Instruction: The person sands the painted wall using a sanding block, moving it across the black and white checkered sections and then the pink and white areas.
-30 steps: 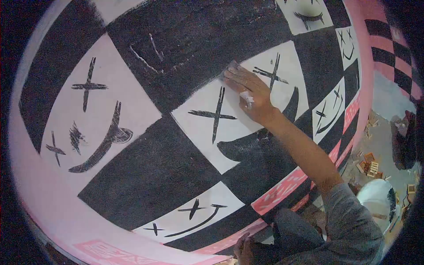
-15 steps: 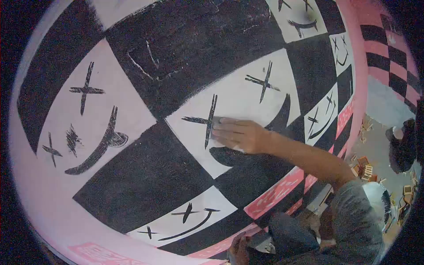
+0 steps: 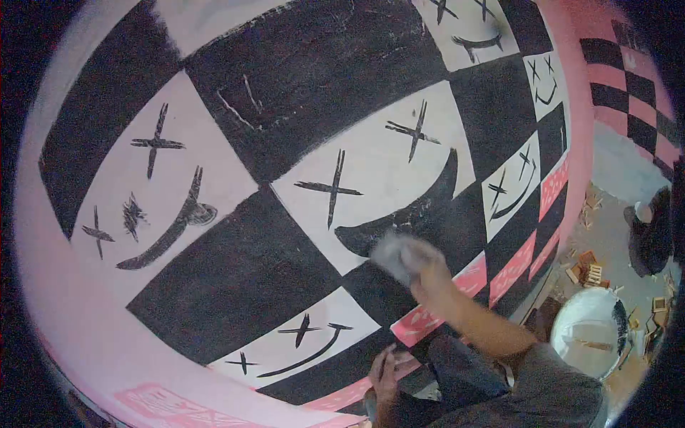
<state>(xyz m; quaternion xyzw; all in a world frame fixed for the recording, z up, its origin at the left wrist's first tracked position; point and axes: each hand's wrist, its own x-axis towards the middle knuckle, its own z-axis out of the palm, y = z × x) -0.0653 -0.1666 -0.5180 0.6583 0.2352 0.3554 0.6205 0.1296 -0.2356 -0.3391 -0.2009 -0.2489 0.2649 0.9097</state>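
Observation:
A large wall painted in black and white checks (image 3: 235,285) fills most of the view, with crossed-eye smiling faces on its white squares. My right hand (image 3: 421,267), blurred by motion, presses a thin grey pad (image 3: 389,251) against the wall near the lower edge of the big black smile (image 3: 414,217). Faint pale scuffs mark that smile. Lower down, my left hand (image 3: 385,378) is close to the pink and black squares at the bottom, its fingers stretched out.
On the floor at the right stands a white round tub (image 3: 589,328) with a stick-like piece across it. Small wood pieces (image 3: 585,271) lie scattered beside it. A pink and black checked surface (image 3: 628,100) rises beyond, and a dark shape (image 3: 649,232) sits below it.
My right hand has moved with the grey pad from the left crossed eye down and right to the smile's lower edge. My left hand has risen and its fingers have straightened.

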